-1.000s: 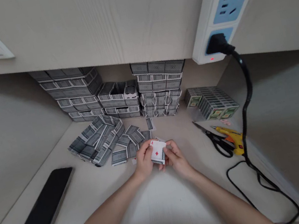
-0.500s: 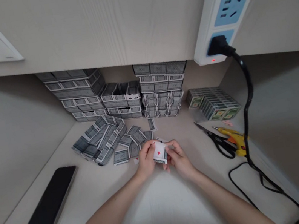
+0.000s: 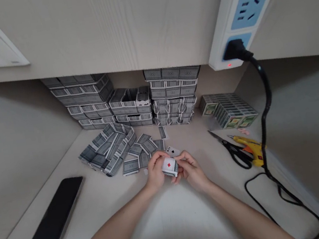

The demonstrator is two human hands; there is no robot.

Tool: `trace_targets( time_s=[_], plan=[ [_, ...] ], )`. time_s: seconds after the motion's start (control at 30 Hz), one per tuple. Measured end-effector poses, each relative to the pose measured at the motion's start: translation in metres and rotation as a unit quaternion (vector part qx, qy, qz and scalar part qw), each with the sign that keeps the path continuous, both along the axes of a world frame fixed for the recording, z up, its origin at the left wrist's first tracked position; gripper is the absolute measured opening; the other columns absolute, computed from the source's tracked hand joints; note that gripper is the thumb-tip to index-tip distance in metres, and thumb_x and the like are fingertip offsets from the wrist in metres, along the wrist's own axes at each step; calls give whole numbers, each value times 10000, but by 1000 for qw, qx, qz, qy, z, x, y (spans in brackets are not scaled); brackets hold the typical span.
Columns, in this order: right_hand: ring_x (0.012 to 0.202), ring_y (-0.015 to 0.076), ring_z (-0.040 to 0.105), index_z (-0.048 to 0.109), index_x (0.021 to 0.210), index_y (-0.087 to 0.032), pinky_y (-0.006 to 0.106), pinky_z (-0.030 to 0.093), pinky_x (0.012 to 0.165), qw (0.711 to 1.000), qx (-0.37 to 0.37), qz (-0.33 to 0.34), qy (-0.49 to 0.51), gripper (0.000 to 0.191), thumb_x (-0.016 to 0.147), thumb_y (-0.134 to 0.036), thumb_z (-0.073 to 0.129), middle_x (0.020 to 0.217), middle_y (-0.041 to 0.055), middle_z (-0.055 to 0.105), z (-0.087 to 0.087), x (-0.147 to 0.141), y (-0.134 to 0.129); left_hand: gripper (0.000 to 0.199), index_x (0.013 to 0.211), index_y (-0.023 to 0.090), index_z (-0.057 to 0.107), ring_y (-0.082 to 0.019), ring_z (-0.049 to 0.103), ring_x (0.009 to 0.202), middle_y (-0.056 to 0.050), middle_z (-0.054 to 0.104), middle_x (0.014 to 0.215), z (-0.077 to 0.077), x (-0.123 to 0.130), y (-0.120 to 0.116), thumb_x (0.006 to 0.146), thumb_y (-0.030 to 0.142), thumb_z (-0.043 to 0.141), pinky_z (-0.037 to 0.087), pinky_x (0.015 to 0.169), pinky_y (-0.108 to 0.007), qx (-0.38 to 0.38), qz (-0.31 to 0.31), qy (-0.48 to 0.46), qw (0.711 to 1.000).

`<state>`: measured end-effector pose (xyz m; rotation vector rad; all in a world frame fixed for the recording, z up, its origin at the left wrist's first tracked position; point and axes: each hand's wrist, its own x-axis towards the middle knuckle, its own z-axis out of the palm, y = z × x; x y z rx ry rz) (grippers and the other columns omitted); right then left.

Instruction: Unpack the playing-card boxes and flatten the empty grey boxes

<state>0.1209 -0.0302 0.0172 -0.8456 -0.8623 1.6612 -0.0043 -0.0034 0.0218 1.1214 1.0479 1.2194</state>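
Across the desk (image 3: 169, 215), a tray (image 3: 122, 151) holds cards (image 3: 113, 142); both hands' fingers (image 3: 158, 161) grip another card (image 3: 169, 166).

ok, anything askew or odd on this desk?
Two small oddities. A face-up spade card lies just beyond the left hand and right hand, while the loose cards nearby mostly show patterned backs. The middle card stack shows black pips at its upper right, unlike the backs around them.

2 hands (image 3: 193, 172), 1 ph (image 3: 55, 212), 1 pr scissors (image 3: 225, 144)
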Motion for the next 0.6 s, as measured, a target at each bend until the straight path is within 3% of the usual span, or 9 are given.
trace_targets(
  time_s=[0.17,0.33,0.6],
  plan=[
    [498,185,638,379,915,-234,299,506,389,994,-52,79,48,310,756,-486,466,679,-4,649,7,5,2,155,652,164,566,-93,431,472,17,520,563,2,-5,-1,686,227,428,319,429,-195,48,-18,42,998],
    [476,171,621,488,875,-127,247,486,369,977,-85,192,26,404,799,-517,415,650,87,663,5,8,3,162,638,165,553,-92,399,412,22,476,484,0,-7,-4,695,249,427,290,402,-203,51,-62,44,996],
    [374,130,566,520,876,-115,183,406,272,987,-41,156,-17,435,747,-530,504,630,79,671,3,6,2,185,632,171,506,-99,377,452,23,444,508,-7,-10,0,726,255,370,286,440,-210,88,-80,71,990]
  ],
)
